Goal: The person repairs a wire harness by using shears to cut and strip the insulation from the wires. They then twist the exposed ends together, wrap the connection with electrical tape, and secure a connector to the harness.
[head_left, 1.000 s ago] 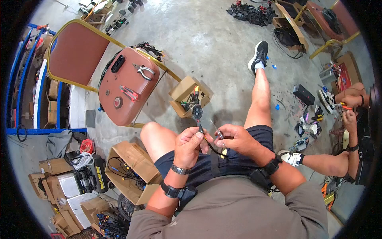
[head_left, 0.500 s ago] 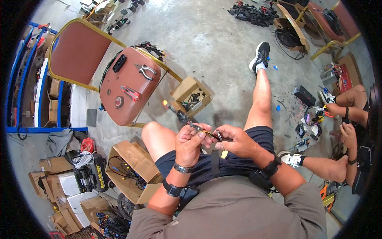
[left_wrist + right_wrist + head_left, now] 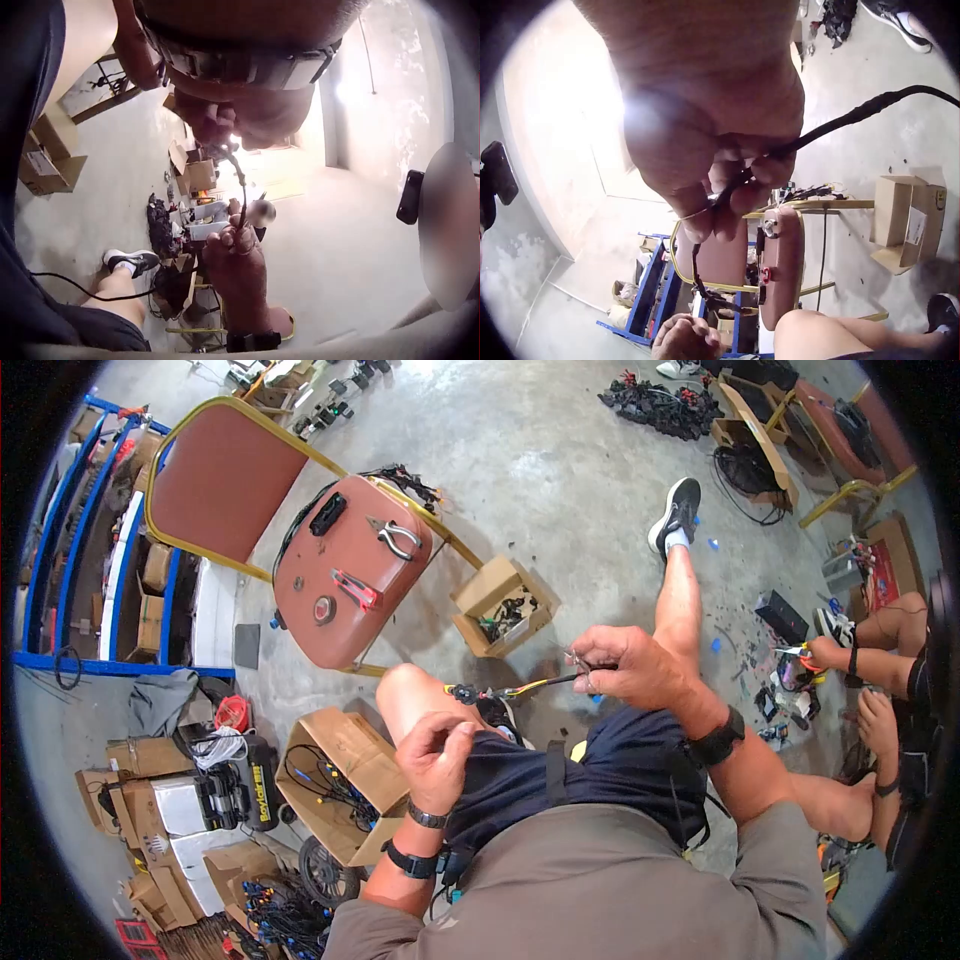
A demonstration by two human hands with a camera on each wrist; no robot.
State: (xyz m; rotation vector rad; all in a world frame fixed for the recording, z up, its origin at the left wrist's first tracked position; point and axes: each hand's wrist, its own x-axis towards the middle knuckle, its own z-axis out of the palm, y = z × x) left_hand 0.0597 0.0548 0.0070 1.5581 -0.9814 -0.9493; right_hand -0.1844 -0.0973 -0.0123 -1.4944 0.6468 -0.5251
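Observation:
My right hand is raised over the right thigh and pinches a black cable between thumb and fingers. A thin silver metal tool pokes out at the same fingertips; its kind is hard to tell. The cable runs leftward, with yellow and red wires showing near a dark connector end. In the right wrist view the cable also trails off past the hand. My left hand hovers over the left thigh with fingers loosely curled, apart from the connector end and holding nothing visible.
A brown chair to the front left bears pliers, a red-handled cutter and a round tin. Small and larger cardboard boxes of cables stand on the floor. Another person's hands work at far right.
My left hand has let go of the cable and drawn back down-left. My right hand has moved up and right, carrying the cable, which now stretches sideways. The view has turned slightly left.

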